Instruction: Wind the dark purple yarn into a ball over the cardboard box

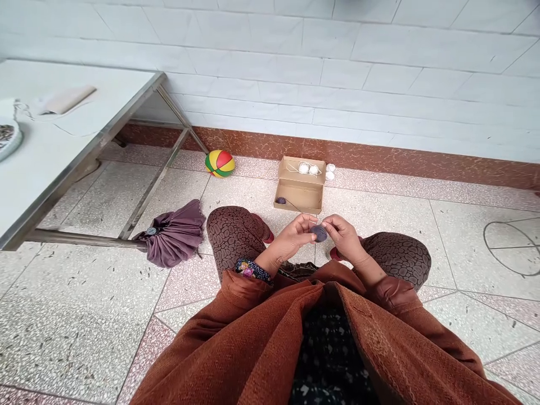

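A small round dark purple yarn piece (319,233) is held up between my hands, above the floor and between my knees. My left hand (292,239) pinches its left edge between thumb and fingers. On its upper right edge, the closed fingertips of my right hand (345,239) press together; any thin tool or thread in them is too small to make out. Just beyond my hands lies an open cardboard box (304,197). Inside the box sits a small dark purple yarn ball (280,200), from which a dark strand runs toward my hands.
White balls of string (309,168) lie in the box lid, and other white pieces (330,171) sit beside it. A colourful ball (220,163) rests near the wall. To the left are a folded purple umbrella (175,236) and a metal-framed table (84,121).
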### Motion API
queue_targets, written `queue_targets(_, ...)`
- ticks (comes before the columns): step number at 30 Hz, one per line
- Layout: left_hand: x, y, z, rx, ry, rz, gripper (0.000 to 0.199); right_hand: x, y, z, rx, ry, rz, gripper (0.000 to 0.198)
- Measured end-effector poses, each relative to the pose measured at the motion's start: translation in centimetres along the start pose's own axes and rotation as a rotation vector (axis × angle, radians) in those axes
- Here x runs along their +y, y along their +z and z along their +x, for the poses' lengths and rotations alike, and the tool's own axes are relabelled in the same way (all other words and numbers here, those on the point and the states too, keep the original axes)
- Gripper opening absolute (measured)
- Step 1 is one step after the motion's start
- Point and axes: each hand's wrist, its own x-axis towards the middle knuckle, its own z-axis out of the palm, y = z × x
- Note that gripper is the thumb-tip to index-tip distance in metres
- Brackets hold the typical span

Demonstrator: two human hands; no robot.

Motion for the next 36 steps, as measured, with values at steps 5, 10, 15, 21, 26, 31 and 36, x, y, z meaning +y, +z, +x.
queue_targets(5, 0.1, -0.5, 0.4, 0.259, 0.117, -0.091, 0.05, -0.6, 1.8, -1.6, -0.173, -0.106, -0.019, 0.037)
queue_targets(10, -0.5, -1.0, 0.6, 0.281, 0.108, 0.297, 0.044, -1.3, 0.6, -1.0, -0.11, -0.165, -0.052, 0.03)
queue_targets(15, -0.2, 0.0, -0.4, -0.04, -0.032, 0.173, 0.047, 0.1, 0.2, -0.5, 0.017, -0.033, -0.021, 0.035)
queue_targets(21, -0.2, -0.4, 0.4, 0.237, 0.149, 0.064, 0.053, -0.4, 1.8, -2.0, -0.119, -0.088, -0.009, 0.036)
queue_targets(26, -0.1, -0.6, 0.7, 0.334, 0.207, 0.414, 0.056, -2.0, 0.0, -0.3, -0.14, -0.157, -0.018, 0.029)
queue_targets(31, 0.6, 0.3, -0.3, 0.039, 0.139, 0.237, 0.06, -0.9, -0.1, 1.2, -0.016, -0.05, 0.003, 0.036)
queue_targets(36, 0.5, 0.2, -0.1, 0.201, 0.232, 0.135, 0.055, -0.3, 2.4, -1.2, -0.118, -0.028, 0.003, 0.039)
